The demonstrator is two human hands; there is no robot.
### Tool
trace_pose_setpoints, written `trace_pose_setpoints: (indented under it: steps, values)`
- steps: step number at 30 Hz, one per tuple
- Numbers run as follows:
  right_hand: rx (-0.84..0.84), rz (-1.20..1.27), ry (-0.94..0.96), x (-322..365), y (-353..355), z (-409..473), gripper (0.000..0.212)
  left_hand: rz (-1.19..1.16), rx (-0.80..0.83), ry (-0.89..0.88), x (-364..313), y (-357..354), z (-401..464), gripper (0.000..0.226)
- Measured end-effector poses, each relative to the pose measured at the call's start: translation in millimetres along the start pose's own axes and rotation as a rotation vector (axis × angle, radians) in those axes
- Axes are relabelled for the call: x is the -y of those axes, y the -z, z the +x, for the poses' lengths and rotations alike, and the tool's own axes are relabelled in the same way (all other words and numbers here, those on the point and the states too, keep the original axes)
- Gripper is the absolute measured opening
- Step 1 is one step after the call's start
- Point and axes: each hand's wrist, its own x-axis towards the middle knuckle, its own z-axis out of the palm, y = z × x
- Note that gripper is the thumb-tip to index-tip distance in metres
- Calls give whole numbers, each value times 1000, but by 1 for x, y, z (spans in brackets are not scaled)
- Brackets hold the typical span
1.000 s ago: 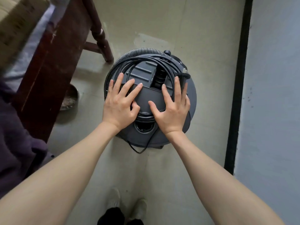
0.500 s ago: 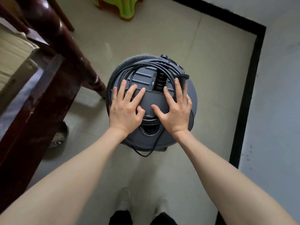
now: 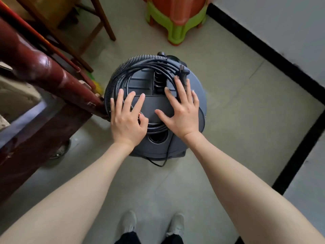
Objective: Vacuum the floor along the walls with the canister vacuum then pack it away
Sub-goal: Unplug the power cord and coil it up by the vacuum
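Canister vacuum [image 3: 197, 110]: a dark round drum standing on the floor [image 3: 237, 106], directly under both sets of fingers.
Left fingers [image 3: 131, 99]: straight and spread, lying flat on the lid's left half; they press down and grip nothing.
Left hand [image 3: 127, 118]: its thumb lies beside a small red spot on the lid, perhaps a switch; too small to tell.
Right fingers [image 3: 179, 90]: also straight and fanned, resting on the lid's right half over the cord; nothing is pinched.
Right hand [image 3: 182, 113]: palm down, with the thumb stretched towards the left hand.
Cord [image 3: 149, 71]: coiled in loops on the lid, passing beneath and beyond both sets of fingers; one loose loop hangs off the near edge, below the wrists.
Plug [image 3: 183, 73]: lies just beyond the right fingertips, on top of the coil.
Hose [image 3: 126, 67]: ribbed, curled round the lid's far and left rim, outside the cord.
Wooden post [image 3: 52, 76]: dark red, touching or nearly touching the drum, just left of the left fingers.
Stool [image 3: 175, 20]: green and orange, well beyond the fingers.
Skirting [image 3: 267, 51]: a black strip along the wall, right of the fingers.
Progress: with cord and hose wound up, vacuuming looks finished; what is likely left is setting the drum in its storage place.
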Motion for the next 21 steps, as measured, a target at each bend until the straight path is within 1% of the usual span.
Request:
trace_pose_setpoints:
  steps: [2, 7, 11, 21]
  values:
    - [9, 16, 37, -8, -5, 27, 59, 6, -11, 34, 0, -5, 21, 52]
    - [98, 70, 141, -29, -34, 128, 59, 34, -39, 159, 16, -28, 103, 53]
    - [138, 91, 206, -39, -59, 207, 59, 35, -55, 236, 33, -41, 168, 53]
    - [254, 125, 332, -33, -126, 369, 60, 64, -27, 395, 92, -55, 303, 54]
